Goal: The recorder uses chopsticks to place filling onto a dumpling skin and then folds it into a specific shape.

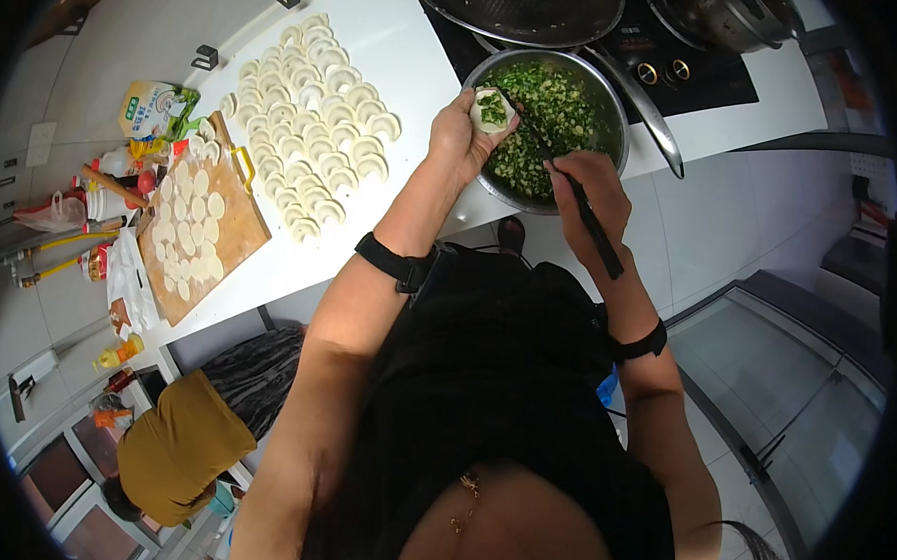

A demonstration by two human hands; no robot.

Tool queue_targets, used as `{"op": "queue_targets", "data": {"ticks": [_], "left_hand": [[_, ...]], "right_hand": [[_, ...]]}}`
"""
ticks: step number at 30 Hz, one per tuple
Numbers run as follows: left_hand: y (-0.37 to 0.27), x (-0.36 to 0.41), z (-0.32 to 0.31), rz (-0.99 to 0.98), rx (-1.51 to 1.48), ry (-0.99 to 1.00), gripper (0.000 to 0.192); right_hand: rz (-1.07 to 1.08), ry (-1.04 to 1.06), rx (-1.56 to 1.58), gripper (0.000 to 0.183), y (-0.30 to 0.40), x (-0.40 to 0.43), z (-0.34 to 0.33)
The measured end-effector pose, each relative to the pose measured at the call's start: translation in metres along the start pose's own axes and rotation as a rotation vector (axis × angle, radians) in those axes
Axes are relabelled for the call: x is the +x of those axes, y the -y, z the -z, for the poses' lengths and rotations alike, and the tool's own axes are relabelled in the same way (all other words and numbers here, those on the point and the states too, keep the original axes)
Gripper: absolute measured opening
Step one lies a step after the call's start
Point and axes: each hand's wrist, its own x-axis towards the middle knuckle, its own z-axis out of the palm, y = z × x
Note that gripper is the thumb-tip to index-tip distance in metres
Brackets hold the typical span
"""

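Note:
My left hand (458, 134) holds a round dumpling wrapper (479, 119) with a small heap of green filling (493, 108) on it. It is over the left rim of a large metal bowl (622, 111). In my right hand (593, 189) is a pair of dark chopsticks (590, 220), whose tips reach up and left towards the wrapper. Chopped green filling (545, 126) with pale bits covers the inside of the bowl. To the left, rows of folded dumplings (305, 123) lie on the white countertop (387, 41).
A wooden board (228, 259) bears flat wrappers (188, 227) and a few dumplings. Bottles and packages stand along the wall. A wok (520, 9) and a pot (730, 22) sit on the black cooktop (697, 96); a long handle (650, 124) juts past the bowl. Another person (186, 445) is at lower left.

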Motion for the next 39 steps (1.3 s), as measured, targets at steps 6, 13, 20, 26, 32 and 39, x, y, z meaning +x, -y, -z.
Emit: {"op": "queue_targets", "data": {"ticks": [6,13,20,26,32,39], "left_hand": [[-0.005,-0.003,0.002,0.027,0.039,0.028,0.036],[-0.016,-0.016,-0.002,0.075,0.19,0.13,0.043],[-0.021,-0.022,-0.002,0.081,0.191,0.171,0.046],[-0.026,-0.034,-0.01,0.092,0.227,0.207,0.048],[-0.031,-0.043,-0.014,0.114,0.263,0.238,0.05],[-0.035,-0.052,-0.012,0.128,0.237,0.211,0.054]], "right_hand": [[-0.183,-0.085,0.219,0.009,-0.001,0.005,0.007],[-0.623,-0.225,0.791,0.02,-0.023,0.022,0.032],[-0.638,-0.218,0.83,0.019,-0.026,0.018,0.035],[-0.735,-0.156,0.963,0.018,-0.032,0.033,0.043],[-0.81,-0.041,0.989,0.019,-0.038,0.041,0.04],[-0.763,0.118,1.064,0.017,-0.044,0.058,0.056]]}}
